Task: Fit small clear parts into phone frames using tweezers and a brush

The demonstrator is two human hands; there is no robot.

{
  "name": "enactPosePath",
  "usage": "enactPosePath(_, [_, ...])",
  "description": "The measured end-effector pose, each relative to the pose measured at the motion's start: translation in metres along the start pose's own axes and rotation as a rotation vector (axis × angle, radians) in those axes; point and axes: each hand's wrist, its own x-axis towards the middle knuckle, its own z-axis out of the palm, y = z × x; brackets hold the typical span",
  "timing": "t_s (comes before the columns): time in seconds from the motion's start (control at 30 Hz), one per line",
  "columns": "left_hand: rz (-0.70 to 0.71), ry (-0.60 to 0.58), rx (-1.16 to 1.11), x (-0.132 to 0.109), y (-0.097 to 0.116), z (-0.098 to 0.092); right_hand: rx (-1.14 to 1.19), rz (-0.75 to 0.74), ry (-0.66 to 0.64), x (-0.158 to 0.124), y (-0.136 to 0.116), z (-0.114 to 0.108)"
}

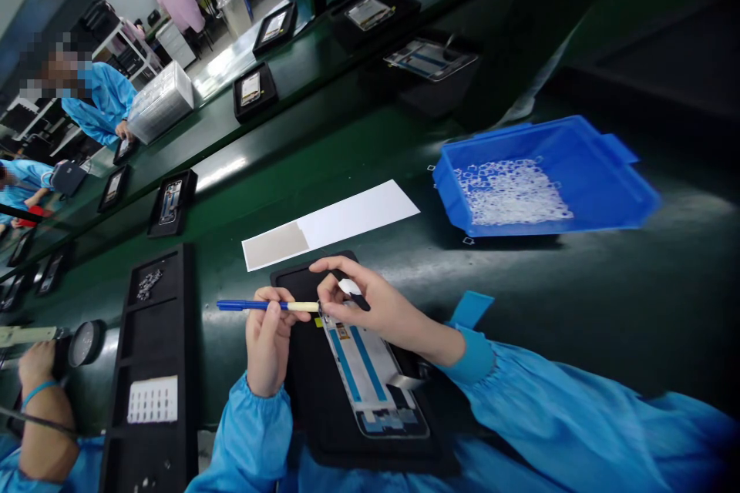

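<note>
My left hand (267,343) is closed around a blue tool with a cream tip (263,306), held level and pointing right. Its tip meets my right hand (370,304) at the top edge of a phone frame (370,373) with blue strips, which lies in a black tray (312,393) before me. My right hand pinches thumb and forefinger at that top corner; what they hold is too small to make out. A small white piece (349,286) shows just under the fingers.
A blue bin (607,185) of small clear parts sits right. A white and grey sheet (329,225) lies beyond the tray. A long black parts tray (151,370) stands left, beside a co-worker's arm (40,408). More phone trays line the conveyor; other people work far left.
</note>
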Motion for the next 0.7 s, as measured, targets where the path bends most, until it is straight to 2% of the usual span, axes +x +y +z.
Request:
enactPosePath(0.2, [0.148,0.095,0.143,-0.005,-0.005,0.003,-0.070,-0.042,0.061,-0.003,-0.005,0.001])
enactPosePath(0.47, [0.229,0.146,0.275,-0.007,-0.010,-0.005,-0.160,-0.078,0.131,-0.008,-0.005,-0.004])
enactPosePath(0.53, [0.240,0.173,0.287,-0.009,-0.009,-0.009,-0.248,-0.119,0.258,-0.009,-0.012,-0.019])
enactPosePath(0.6, [0.257,0.187,0.298,-0.010,-0.007,-0.013,-0.413,-0.193,0.513,-0.011,-0.021,-0.046])
enactPosePath(0.67, [0.277,0.181,0.295,-0.011,-0.006,-0.017,-0.656,-0.276,0.841,-0.015,-0.032,-0.082])
enactPosePath(0.7, [0.283,0.174,0.293,-0.011,-0.006,-0.019,-0.780,-0.252,0.924,-0.018,-0.037,-0.100])
